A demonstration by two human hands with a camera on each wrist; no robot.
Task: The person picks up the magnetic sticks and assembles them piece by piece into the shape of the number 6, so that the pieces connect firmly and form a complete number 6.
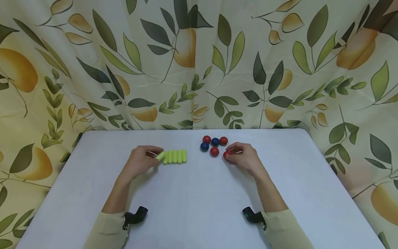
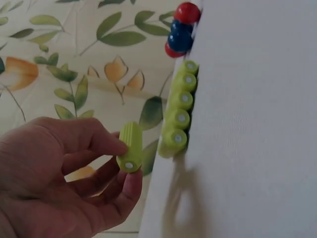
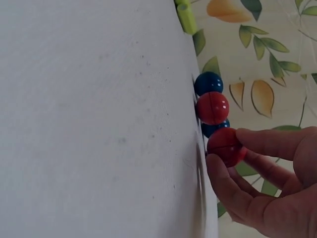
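Note:
My left hand (image 1: 140, 160) pinches a short ribbed light-green rod (image 2: 132, 141) between thumb and fingers. The rod has a pale dot at its visible end and is tilted beside the left end of a row of several similar green rods (image 1: 175, 157) lying side by side. On the right, my right hand (image 1: 245, 158) holds a glossy red ball (image 3: 225, 147) by thumb and fingertips. Left of that hand sits a loose group of balls, three red, such as the front red ball (image 1: 214, 151), and two blue, such as the left blue ball (image 1: 204, 146).
A white-covered table (image 1: 189, 204) carries everything. Behind it hangs a curtain (image 1: 199, 103) patterned with leaves and fruit. Black wrist-worn devices, the left device (image 1: 136, 216) and the right device (image 1: 253, 216), stick out inward from the sleeves. The rods and balls lie near the table's far edge.

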